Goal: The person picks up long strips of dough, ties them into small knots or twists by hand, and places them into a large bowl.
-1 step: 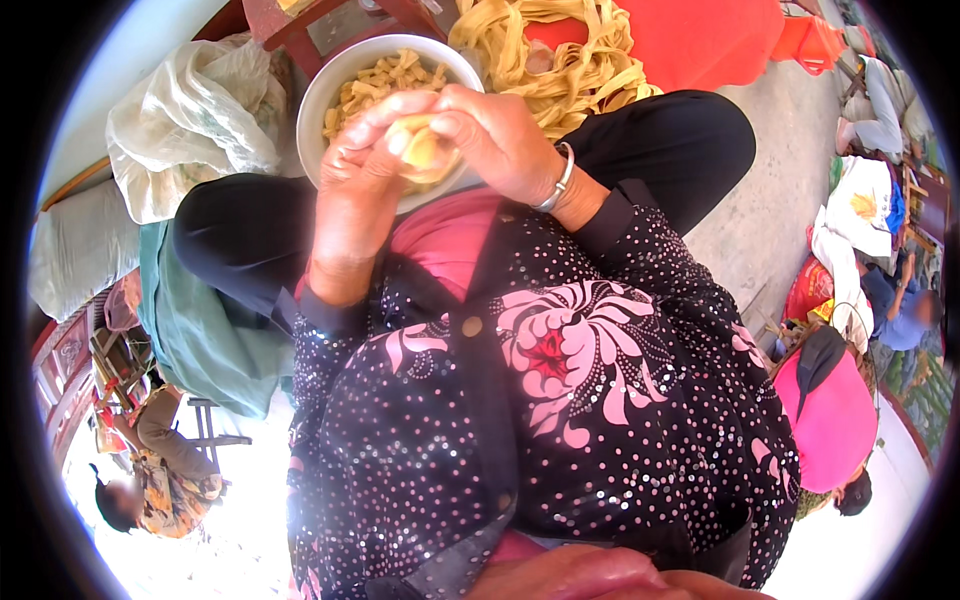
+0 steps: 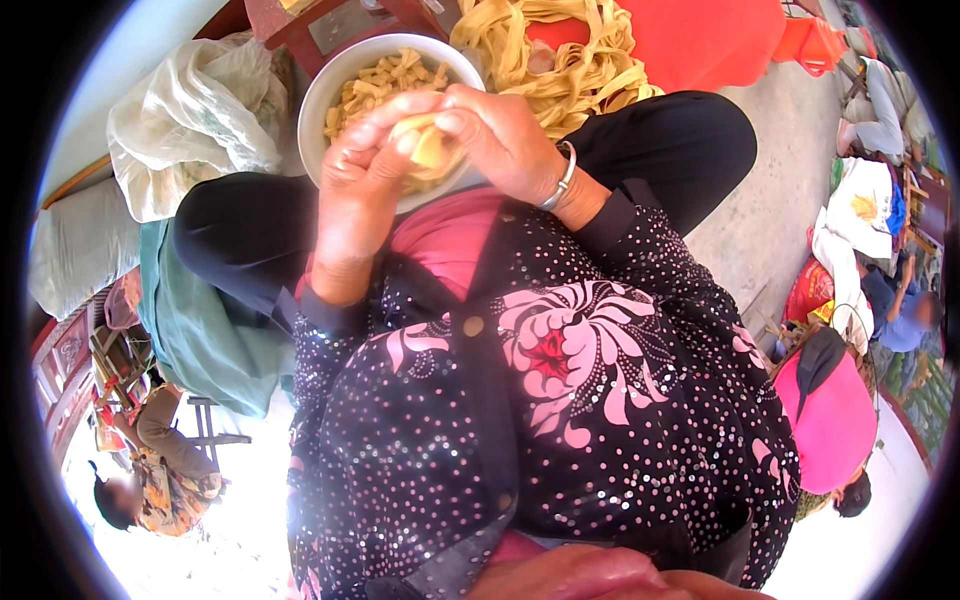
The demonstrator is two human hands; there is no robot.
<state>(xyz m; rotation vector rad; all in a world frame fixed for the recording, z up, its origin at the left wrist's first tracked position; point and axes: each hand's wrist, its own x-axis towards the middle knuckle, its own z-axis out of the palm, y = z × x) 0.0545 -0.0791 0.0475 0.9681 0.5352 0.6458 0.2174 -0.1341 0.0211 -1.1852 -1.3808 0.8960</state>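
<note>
Over a white bowl [image 2: 309, 125], my left hand [image 2: 362, 180] and my right hand [image 2: 505, 140] meet with bent fingers. Between them they pinch a soft, pale yellow strip [image 2: 430, 152], folded over on itself and resembling tofu skin. Both thumbs press against its upper part, while the fingers behind are partly hidden. Inside the bowl lie many short, twisted yellow pieces [image 2: 375, 85]. Just beyond my right hand, a loose heap of long yellow strips [image 2: 610, 70] rests partly on red sheeting [image 2: 700, 40]. A silver bangle circles my right wrist.
The bowl stands between my bent knees. Left of it sit a crumpled clear plastic bag [image 2: 190, 120] and green cloth [image 2: 205, 320]. A reddish wooden stool [image 2: 300, 35] is beyond the bowl. Other people [image 2: 170, 470] appear at both sides, one near a pink rounded thing [image 2: 825, 410].
My fingers have shifted very slightly on the yellow strip, and a little more of it shows below the thumbs.
</note>
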